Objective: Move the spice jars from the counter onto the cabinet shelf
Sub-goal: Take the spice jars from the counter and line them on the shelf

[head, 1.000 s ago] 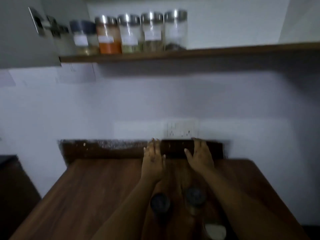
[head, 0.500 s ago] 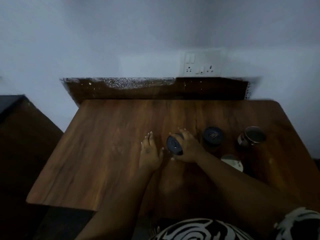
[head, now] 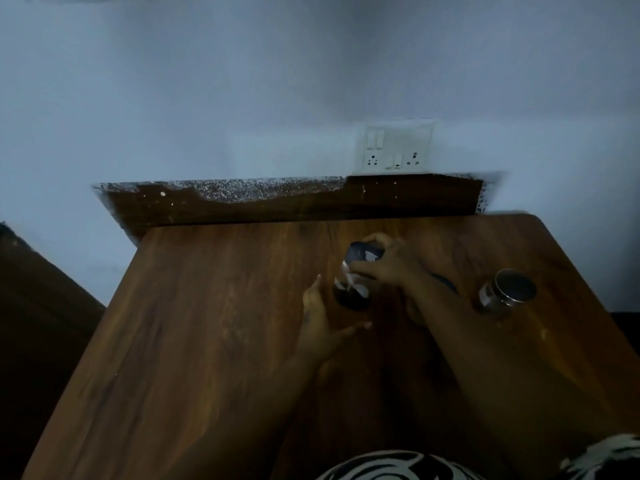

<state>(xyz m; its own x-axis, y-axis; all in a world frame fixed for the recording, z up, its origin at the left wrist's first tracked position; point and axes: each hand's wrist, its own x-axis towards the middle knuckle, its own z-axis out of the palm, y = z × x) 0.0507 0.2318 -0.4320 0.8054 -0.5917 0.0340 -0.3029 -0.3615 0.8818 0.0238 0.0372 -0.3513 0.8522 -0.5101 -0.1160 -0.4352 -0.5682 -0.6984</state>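
Right hand (head: 388, 268): grip clamped from above on the dark lid of a spice jar (head: 356, 282), the jar tilted and seemingly lifted off the tabletop (head: 207, 323), toward the far edge.
Left hand (head: 322, 323): fingers spread, holding nothing, just beside the jar's base.
Second jar (head: 507, 294): metal-lidded, standing near the right edge.
Third jar: only a dark sliver shows behind the right forearm.
Shelf: out of view.
Risk: held by the lid alone, the jar could drop if the lid is loose; dim light makes placement harder.
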